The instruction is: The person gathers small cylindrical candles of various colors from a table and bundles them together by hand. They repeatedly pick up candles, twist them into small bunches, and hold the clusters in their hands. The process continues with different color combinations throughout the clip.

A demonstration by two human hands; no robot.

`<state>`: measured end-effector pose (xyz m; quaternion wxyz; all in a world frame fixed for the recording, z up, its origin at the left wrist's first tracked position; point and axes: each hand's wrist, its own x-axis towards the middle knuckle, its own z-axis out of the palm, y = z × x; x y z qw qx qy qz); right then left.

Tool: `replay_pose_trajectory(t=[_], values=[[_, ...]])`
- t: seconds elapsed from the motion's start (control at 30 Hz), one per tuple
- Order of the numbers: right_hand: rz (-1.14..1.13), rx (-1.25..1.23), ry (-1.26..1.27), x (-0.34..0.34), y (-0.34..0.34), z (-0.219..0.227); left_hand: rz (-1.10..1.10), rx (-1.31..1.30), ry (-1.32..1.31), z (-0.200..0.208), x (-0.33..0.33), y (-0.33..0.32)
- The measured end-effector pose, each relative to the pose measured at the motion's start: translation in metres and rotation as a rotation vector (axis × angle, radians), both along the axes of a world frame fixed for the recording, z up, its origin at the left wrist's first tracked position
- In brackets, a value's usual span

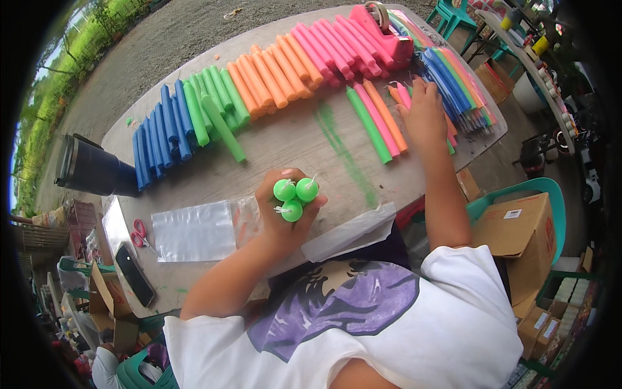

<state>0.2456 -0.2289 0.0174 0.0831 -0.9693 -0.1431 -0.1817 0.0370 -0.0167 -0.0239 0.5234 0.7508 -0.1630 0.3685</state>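
Stained bench [282, 139], then gravel [194, 35], ahead of the left grip [275, 217]; it holds three glossy, white-wicked green candles [291, 211]; whether the right grip [425, 117] is closed is unclear.

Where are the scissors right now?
In the head view, the scissors with red handles lie on the table at the person's left, just above the black phone and beside the clear plastic bag's left edge.

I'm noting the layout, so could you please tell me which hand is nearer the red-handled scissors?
Left: the left hand is across the clear bag from the scissors; the right hand is farther, by multicoloured candles.
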Motion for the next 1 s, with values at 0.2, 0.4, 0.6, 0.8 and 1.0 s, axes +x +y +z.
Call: replay_pose_trajectory(t=[0.2,0.4,0.6,0.8,1.0], values=[[0.188,0.123,0.065,-0.005,-0.011,-0.007,-0.028,0.082,-0.060,0.012,0.000,-0.002],[0.126,0.170,-0.076,-0.028,-0.059,-0.003,0.000,-0.008,0.017,0.004,-0.002,-0.002],[0.077,0.080,-0.028,-0.018,-0.100,-0.020,-0.026,0.005,0.045,0.008,-0.002,0.000],[-0.020,0.125,0.041,-0.035,-0.084,-0.010,-0.036,-0.020,0.071,0.006,-0.003,0.003],[0.075,0.149,-0.163,-0.030,-0.085,-0.024,-0.056,-0.024,0.076,0.007,-0.003,0.002]])
